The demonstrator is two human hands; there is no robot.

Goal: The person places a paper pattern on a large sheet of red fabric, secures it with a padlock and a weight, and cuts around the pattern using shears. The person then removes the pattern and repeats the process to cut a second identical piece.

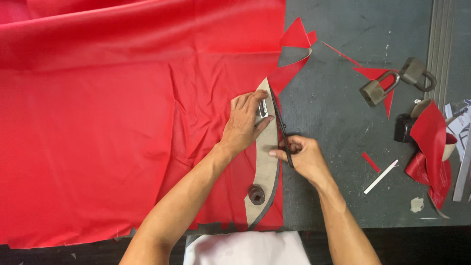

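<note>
Your left hand (245, 122) presses flat on the pattern (267, 147); your right hand (301, 156) grips scissors (279, 122), blades pointing away along its curved edge.

Scissors' handles (289, 147) buried in the right hand (304, 157); red fabric (98, 122) cropped at the left and top edges.

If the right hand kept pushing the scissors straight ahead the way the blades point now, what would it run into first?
The right hand aims the scissors up along the edge of the tan curved pattern. Going straight on, the blades would likely first meet the red fabric beside the pattern's tip, then the loose red offcut beyond.
</note>
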